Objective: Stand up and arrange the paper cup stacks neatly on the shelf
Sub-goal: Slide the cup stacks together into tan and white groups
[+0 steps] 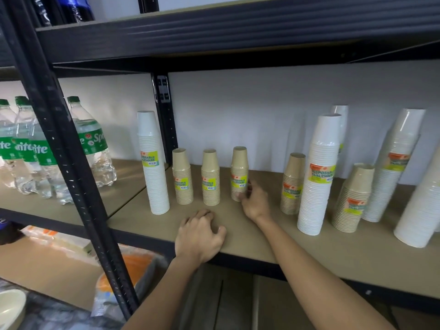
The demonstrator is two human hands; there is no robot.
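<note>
My right hand [252, 201] grips the third small brown cup stack [239, 173] in the upright row at the shelf's [357, 258] left end, my left hand [202, 234] rests loosely curled, holding nothing, on the front edge, and the crowded stacks toward the right end, including a leaning white stack [395, 163], look left to arrange.

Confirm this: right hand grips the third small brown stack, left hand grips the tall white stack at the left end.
Wrong on the left hand: the head view shows it resting on the shelf board, holding nothing; the tall white stack stands untouched. The right hand does grip the third small brown stack.
</note>
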